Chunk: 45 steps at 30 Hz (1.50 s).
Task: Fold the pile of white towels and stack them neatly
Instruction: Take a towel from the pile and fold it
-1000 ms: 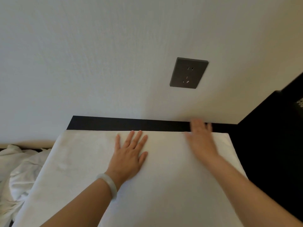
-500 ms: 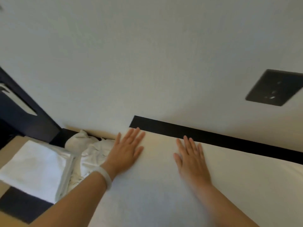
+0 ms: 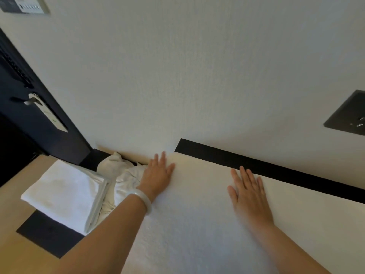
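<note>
L hand slid to towel edge, R hand near, grips flat, empty; folded stack near door.

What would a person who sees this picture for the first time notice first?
First, two flat hands, the left hand and the right hand, resting on the large white towel spread in the middle. Next, at the left, the folded towels, with crumpled towels between them and the spread one. A dark wall socket sits at the right edge.

No legible text anywhere.
</note>
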{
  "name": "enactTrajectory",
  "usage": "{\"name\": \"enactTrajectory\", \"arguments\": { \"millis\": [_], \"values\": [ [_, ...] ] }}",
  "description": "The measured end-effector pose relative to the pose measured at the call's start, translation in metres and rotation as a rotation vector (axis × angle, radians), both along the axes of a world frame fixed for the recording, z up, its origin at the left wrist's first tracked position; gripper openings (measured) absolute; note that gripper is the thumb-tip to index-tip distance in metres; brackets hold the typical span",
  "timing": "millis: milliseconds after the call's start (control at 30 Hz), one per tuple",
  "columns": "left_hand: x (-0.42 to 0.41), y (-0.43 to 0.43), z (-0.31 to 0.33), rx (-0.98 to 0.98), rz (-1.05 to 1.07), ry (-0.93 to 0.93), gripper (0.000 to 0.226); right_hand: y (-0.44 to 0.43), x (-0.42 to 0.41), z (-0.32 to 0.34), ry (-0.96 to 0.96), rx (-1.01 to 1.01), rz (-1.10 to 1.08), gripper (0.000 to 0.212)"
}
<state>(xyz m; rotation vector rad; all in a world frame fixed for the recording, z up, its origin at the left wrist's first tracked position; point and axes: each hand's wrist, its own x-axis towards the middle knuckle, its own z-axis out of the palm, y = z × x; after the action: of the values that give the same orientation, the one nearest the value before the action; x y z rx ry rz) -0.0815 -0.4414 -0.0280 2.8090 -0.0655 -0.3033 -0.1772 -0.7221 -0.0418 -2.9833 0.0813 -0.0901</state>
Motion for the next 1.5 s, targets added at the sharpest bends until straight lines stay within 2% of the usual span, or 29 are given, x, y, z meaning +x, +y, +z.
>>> {"name": "enactTrajectory", "arguments": {
  "millis": [67,133,200,233,333,433,667,833,900,967,1033,1133,1233,1300,1400,1433,1500],
  "values": [
    [-0.011,-0.010,0.010,0.090,-0.050,-0.153,0.064,0.001,-0.001,0.005,0.023,0.026,0.028,0.080],
    [-0.040,-0.029,0.018,0.055,-0.272,-0.307,0.063,-0.005,-0.007,0.009,0.037,0.068,0.001,0.083],
    [-0.062,-0.041,0.009,0.061,-0.464,-0.277,0.060,-0.028,-0.024,0.012,0.006,0.057,-0.108,0.077],
    [-0.069,-0.045,0.003,0.089,-0.494,-0.259,0.059,-0.047,-0.036,0.014,-0.014,0.034,-0.184,0.073],
    [-0.073,-0.050,-0.012,0.182,-0.443,-0.302,0.060,-0.099,-0.082,0.019,0.076,-0.041,-0.345,0.063],
    [-0.073,-0.060,-0.015,0.211,-0.428,-0.280,0.064,-0.117,-0.104,0.020,0.131,0.002,-0.357,0.068],
    [-0.090,-0.094,-0.008,0.147,-0.471,-0.224,0.074,-0.162,-0.119,0.014,0.125,0.004,-0.413,0.056],
    [-0.096,-0.103,-0.001,0.094,-0.518,-0.201,0.073,-0.189,-0.108,0.029,0.289,-0.046,-0.573,0.058],
    [-0.090,-0.086,-0.002,0.085,-0.478,-0.228,0.077,-0.155,-0.081,0.033,0.208,-0.073,-0.481,0.057],
    [-0.082,-0.070,-0.004,0.101,-0.427,-0.235,0.081,-0.096,-0.054,0.027,0.023,-0.083,-0.208,0.057],
    [-0.078,-0.063,-0.003,0.115,-0.427,-0.197,0.072,-0.036,-0.036,0.016,-0.008,-0.072,0.005,0.058],
    [-0.067,-0.058,-0.001,0.124,-0.432,-0.194,0.064,0.010,-0.027,0.009,0.083,-0.025,-0.008,0.059],
    [-0.034,-0.037,-0.004,0.161,-0.378,-0.195,0.075,0.008,-0.029,0.001,0.051,-0.080,-0.035,0.060],
    [-0.004,-0.026,-0.004,0.099,-0.292,-0.146,0.075,0.006,-0.028,0.001,0.054,-0.082,-0.036,0.061],
    [0.032,-0.012,0.003,0.026,-0.052,0.017,0.061,0.009,-0.026,0.002,0.059,-0.057,-0.031,0.067],
    [0.034,-0.011,0.007,0.042,0.010,0.019,0.061,0.010,-0.026,0.003,0.048,-0.048,-0.030,0.068],
    [0.017,-0.021,0.012,0.098,-0.021,-0.135,0.060,0.010,-0.026,0.005,0.049,-0.049,-0.030,0.069]
  ]
}}
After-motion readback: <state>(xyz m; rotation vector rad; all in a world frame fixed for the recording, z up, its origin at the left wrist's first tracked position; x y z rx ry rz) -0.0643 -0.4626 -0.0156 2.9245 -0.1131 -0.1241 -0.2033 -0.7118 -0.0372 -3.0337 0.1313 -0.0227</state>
